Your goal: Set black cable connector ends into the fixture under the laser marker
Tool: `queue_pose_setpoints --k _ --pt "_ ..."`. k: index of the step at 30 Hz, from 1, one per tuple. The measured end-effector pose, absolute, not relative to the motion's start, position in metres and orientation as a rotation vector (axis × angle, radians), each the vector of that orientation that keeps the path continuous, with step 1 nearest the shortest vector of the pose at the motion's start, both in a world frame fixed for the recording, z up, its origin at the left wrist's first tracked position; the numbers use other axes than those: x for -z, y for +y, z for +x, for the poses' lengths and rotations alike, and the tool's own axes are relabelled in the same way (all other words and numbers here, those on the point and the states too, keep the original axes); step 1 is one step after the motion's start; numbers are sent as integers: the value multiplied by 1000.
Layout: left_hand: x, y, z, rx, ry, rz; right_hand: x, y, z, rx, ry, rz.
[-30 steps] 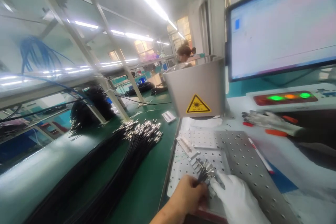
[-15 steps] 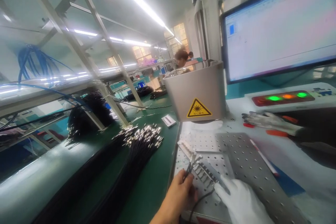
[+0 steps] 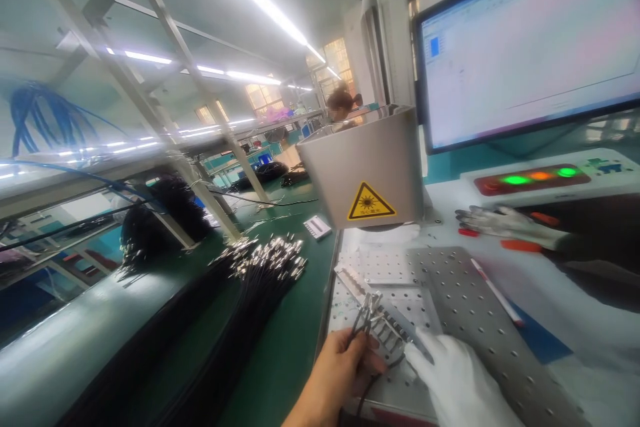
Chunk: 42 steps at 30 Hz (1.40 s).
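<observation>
My bare left hand is closed around a few black cables, whose silvery metal connectors stick out beyond the fingertips. The connectors are at the middle of a slotted metal fixture on the perforated plate; blur hides whether they sit in its slots. My right hand, in a white glove, has its thumb and fingers closed on the near end of the fixture's grey bar. One black cable curves down beneath my left hand. To the left, a thick bundle of black cables with metal ends lies on the green table.
A grey machine housing with a yellow laser warning sign stands behind the perforated plate. A pen, gloves and a control box with lit buttons are at the right, below a monitor. A small white piece lies on the green table.
The view has shifted slightly. My left hand's fingers have moved a little against the connectors and cables, still at the fixture. My right hand stays at the fixture's near end.
</observation>
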State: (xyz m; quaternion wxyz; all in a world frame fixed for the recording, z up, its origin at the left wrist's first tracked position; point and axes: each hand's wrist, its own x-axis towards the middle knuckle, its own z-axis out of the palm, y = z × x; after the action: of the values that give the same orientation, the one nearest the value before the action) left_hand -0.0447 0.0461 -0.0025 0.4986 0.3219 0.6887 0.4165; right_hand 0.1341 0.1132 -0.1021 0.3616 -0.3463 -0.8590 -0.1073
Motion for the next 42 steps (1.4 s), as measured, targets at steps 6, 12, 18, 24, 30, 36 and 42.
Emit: queue_pose_setpoints --k 6,12,18,24,30,36,42 --pt "-3 46 -42 -1043 1731 702 106 117 120 285 -1962 -824" --pt "-2 48 -40 -1032 1887 735 104 115 118 343 -1881 -837" --pt "3 44 -39 -980 2087 997 94 112 120 392 -1896 -858" --pt "-5 45 -23 -883 2202 1165 73 104 136 490 -2219 -893" --pt "-5 48 -17 -662 2328 1227 88 106 135 236 -2276 -1019" --pt "-8 52 -8 -466 2387 1297 103 114 126 39 -2241 -1140" --pt "-12 56 -8 -438 2380 1295 82 114 128 -9 -2224 -1161"
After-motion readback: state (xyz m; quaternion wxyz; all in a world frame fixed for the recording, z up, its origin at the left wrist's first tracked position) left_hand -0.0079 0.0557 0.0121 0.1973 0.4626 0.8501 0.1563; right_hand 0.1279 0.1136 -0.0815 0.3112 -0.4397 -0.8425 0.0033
